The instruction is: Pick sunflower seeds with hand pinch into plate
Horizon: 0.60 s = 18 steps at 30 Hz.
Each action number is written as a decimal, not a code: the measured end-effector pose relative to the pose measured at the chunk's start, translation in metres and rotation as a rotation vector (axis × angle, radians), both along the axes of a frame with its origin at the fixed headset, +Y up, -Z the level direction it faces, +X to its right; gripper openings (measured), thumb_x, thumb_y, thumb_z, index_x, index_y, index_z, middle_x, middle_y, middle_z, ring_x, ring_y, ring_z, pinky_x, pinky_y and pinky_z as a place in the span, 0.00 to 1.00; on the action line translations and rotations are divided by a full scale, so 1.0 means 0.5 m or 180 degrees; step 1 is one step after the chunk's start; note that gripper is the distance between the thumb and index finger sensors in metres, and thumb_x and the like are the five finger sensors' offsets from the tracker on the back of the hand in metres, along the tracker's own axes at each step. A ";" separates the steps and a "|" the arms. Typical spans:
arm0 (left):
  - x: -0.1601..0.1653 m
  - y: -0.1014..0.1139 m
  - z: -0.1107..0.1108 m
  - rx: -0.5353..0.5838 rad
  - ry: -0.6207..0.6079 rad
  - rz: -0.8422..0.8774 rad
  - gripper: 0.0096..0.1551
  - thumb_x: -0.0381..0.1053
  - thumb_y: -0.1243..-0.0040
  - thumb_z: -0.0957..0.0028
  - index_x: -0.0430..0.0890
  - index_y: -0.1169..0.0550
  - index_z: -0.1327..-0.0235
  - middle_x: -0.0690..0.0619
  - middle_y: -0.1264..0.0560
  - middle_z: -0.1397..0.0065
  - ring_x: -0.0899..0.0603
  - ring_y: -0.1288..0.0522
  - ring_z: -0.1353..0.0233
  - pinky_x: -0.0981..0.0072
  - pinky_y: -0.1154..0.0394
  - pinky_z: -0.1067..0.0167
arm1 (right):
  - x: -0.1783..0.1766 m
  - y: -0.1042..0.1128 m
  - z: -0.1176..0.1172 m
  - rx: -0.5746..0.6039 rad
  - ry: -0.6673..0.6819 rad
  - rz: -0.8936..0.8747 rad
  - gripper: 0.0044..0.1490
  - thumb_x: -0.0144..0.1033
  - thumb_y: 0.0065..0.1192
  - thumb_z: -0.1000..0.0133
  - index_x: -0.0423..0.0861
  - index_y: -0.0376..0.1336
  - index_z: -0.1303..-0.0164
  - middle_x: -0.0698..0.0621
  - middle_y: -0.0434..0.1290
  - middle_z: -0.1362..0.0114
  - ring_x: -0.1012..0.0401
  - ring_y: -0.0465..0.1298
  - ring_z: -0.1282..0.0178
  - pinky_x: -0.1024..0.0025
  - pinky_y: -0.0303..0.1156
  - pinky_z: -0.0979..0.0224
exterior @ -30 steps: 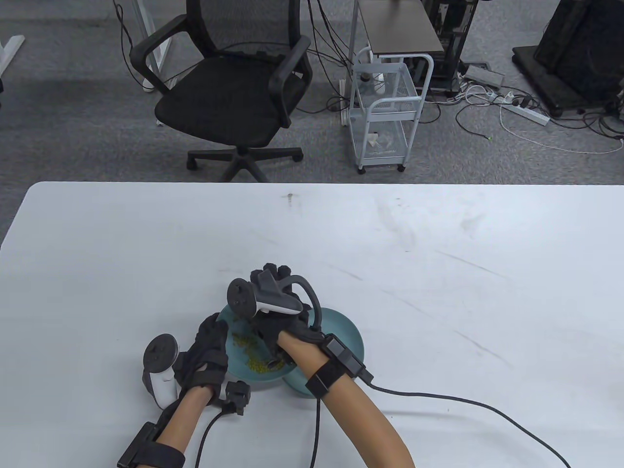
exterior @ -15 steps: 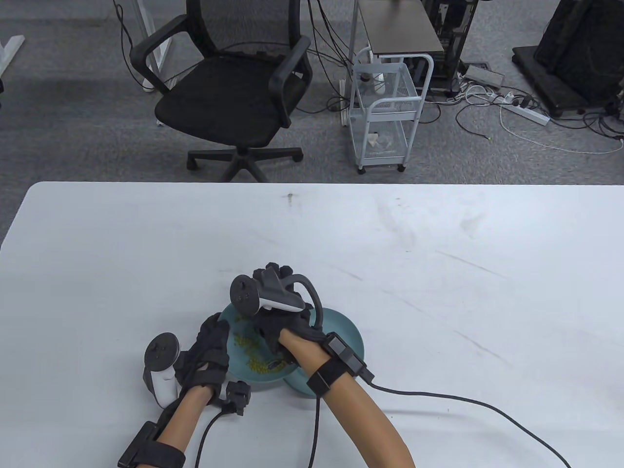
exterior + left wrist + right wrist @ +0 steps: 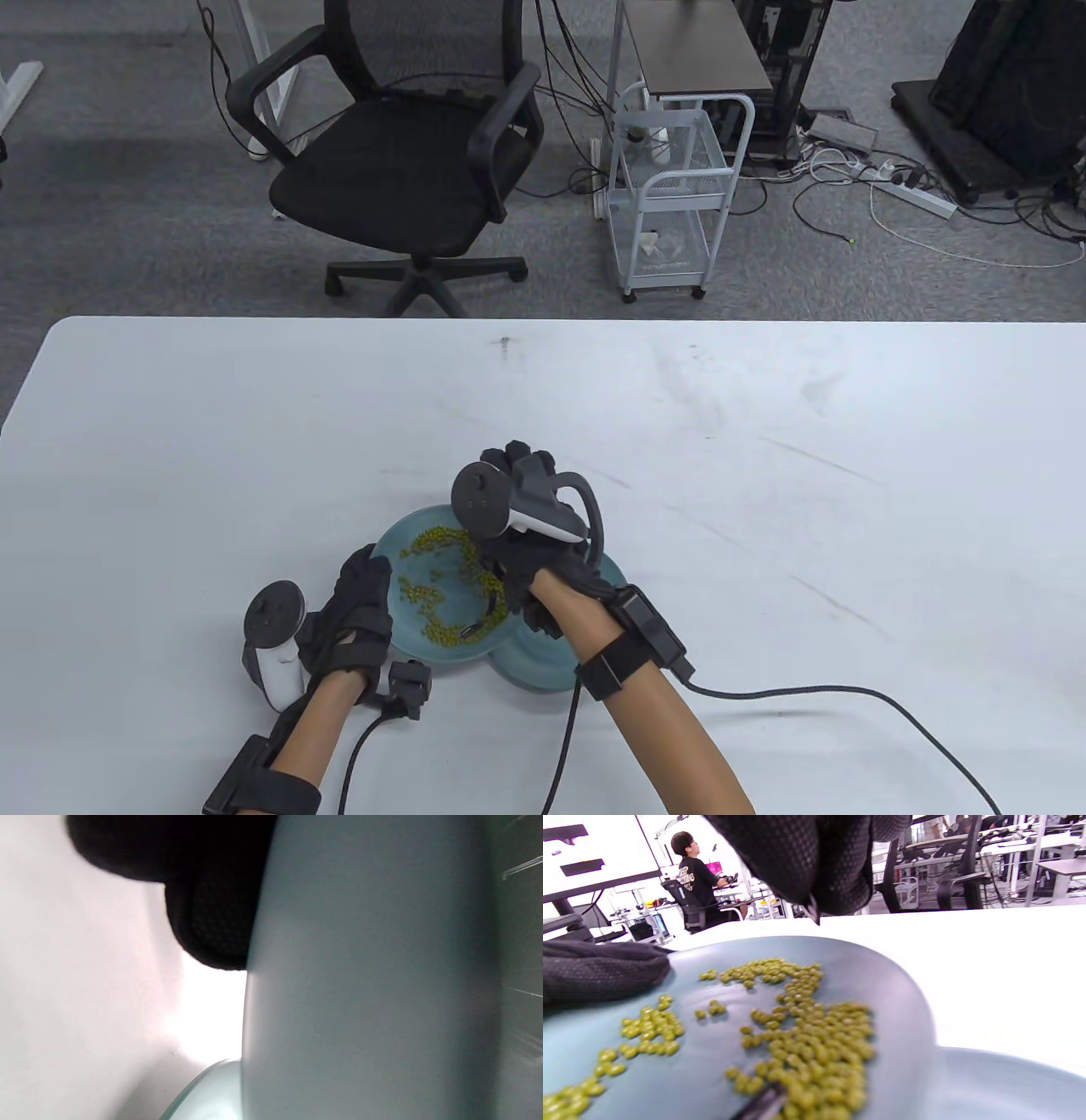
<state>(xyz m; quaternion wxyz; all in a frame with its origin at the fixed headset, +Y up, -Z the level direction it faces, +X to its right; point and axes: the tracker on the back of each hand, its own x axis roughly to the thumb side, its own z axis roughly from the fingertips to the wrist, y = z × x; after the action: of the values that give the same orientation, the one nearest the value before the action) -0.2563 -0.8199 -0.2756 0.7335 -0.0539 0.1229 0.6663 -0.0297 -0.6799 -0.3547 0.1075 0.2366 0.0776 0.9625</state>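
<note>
A teal plate (image 3: 399, 543) holds many small green beans (image 3: 433, 594) and a dark striped sunflower seed (image 3: 477, 628). It leans on a second teal plate (image 3: 543, 666) at its lower right. My left hand (image 3: 365, 598) grips the bean plate's left rim; the left wrist view shows a gloved finger (image 3: 212, 921) against the plate wall (image 3: 360, 984). My right hand (image 3: 522, 552) hovers over the plate's right side. In the right wrist view its fingertips (image 3: 835, 878) pinch a small pale pointed seed (image 3: 813, 913) above the beans (image 3: 814, 1043).
The white table (image 3: 764, 475) spreads around the plates. Cables run from both wrists across the table's front, one (image 3: 848, 696) to the right. An office chair (image 3: 399, 170) and a white cart (image 3: 670, 204) stand on the floor beyond the far edge.
My right hand has moved right and slightly away from the plate's middle, uncovering the beans. My left hand has stayed on the rim.
</note>
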 end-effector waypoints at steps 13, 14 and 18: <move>-0.012 0.001 0.002 -0.0028 0.0069 0.0034 0.26 0.55 0.52 0.33 0.48 0.38 0.26 0.43 0.19 0.45 0.45 0.14 0.62 0.59 0.20 0.64 | 0.112 -0.051 0.008 -0.0152 -0.0241 0.0001 0.20 0.29 0.72 0.41 0.28 0.75 0.49 0.27 0.49 0.17 0.26 0.42 0.20 0.24 0.39 0.26; -0.013 0.001 0.002 -0.0031 0.0073 0.0041 0.26 0.55 0.52 0.33 0.48 0.38 0.26 0.43 0.19 0.45 0.45 0.14 0.62 0.59 0.20 0.64 | 0.114 -0.060 0.010 -0.0189 -0.0242 -0.0059 0.20 0.29 0.72 0.41 0.28 0.75 0.49 0.27 0.49 0.17 0.26 0.42 0.21 0.24 0.39 0.26; -0.014 -0.003 0.003 -0.0037 0.0092 0.0056 0.26 0.54 0.52 0.34 0.47 0.37 0.26 0.43 0.19 0.46 0.45 0.14 0.63 0.58 0.20 0.64 | 0.111 -0.104 0.012 -0.0354 -0.0284 -0.0442 0.20 0.28 0.72 0.41 0.28 0.75 0.48 0.26 0.49 0.17 0.26 0.42 0.21 0.24 0.38 0.27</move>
<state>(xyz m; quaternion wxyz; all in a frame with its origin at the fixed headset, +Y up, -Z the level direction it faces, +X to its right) -0.2632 -0.8216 -0.2740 0.7254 -0.0496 0.1368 0.6727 0.0259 -0.7320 -0.3487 0.1903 0.1920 0.1095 0.9565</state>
